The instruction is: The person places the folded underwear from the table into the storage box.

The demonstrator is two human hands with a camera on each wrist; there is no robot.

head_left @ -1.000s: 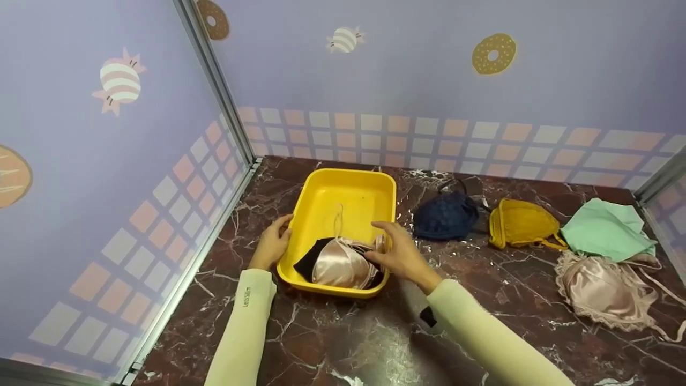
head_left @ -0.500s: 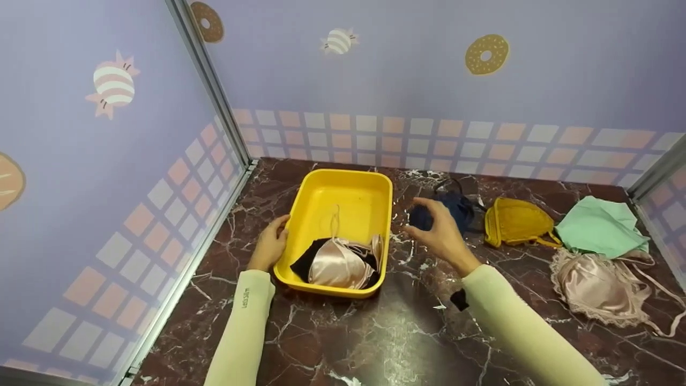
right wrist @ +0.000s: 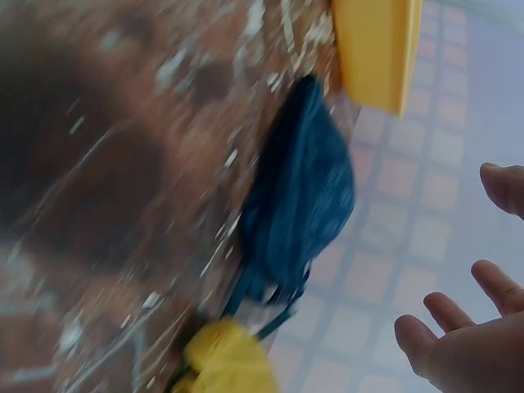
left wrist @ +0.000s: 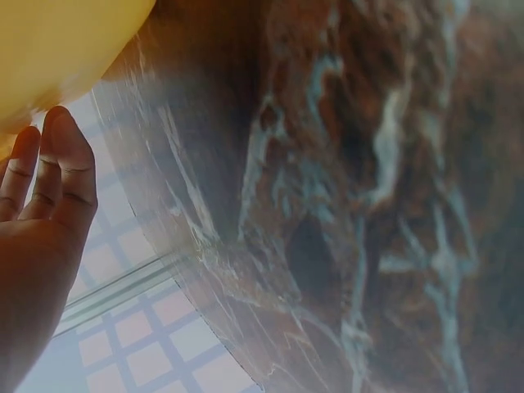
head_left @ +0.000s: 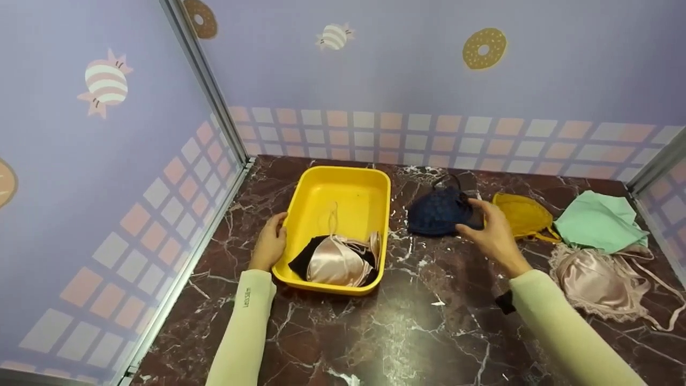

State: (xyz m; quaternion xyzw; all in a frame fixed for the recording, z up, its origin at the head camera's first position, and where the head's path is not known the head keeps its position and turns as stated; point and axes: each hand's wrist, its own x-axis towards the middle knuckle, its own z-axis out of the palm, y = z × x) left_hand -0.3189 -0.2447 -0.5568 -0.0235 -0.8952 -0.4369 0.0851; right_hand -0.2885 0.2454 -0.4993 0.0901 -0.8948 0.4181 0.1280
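My left hand rests against the left side of a yellow plastic tray. In the left wrist view its fingertips touch the tray's outer wall, the fingers only slightly bent. Inside the tray's near end lies a pink satin bra on top of a black garment. My right hand hovers with fingers and thumb spread, holding nothing. Nearest to it are a navy bra and a mustard-yellow bra. Seen from the right wrist, the navy bra lies apart from the fingers.
Further right on the dark marble table lie a mint-green garment and a pink satin bra with lace trim. Patterned purple panels wall in the back and sides.
My right hand has left the garments in the tray and moved right, past the navy bra to near the yellow one. The left hand stays at the tray.
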